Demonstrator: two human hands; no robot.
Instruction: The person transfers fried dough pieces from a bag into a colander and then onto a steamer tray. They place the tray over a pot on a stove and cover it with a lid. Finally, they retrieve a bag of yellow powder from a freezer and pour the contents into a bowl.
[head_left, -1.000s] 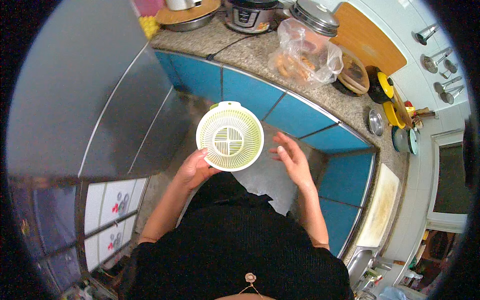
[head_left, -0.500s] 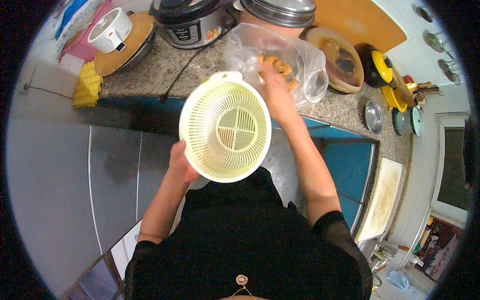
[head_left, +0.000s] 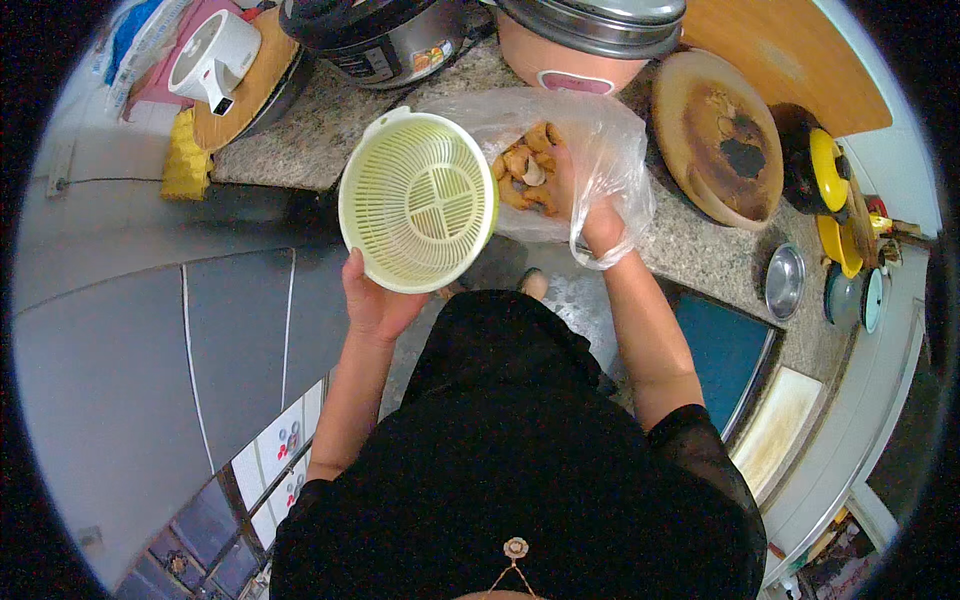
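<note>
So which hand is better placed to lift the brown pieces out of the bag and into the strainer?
Probably the right hand: it is already inside the clear plastic bag, at the brown pieces. The left hand is busy holding the yellow-green strainer beside the bag.

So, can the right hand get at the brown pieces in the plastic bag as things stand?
Probably yes. The right hand is already inside the open plastic bag, right beside the brown pieces. The strainer, held by the left hand, sits off to the side, not blocking.

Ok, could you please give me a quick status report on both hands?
Left hand holds yellow colander. Right hand inside clear bag, on ginger pieces. Nothing in the way.
</note>
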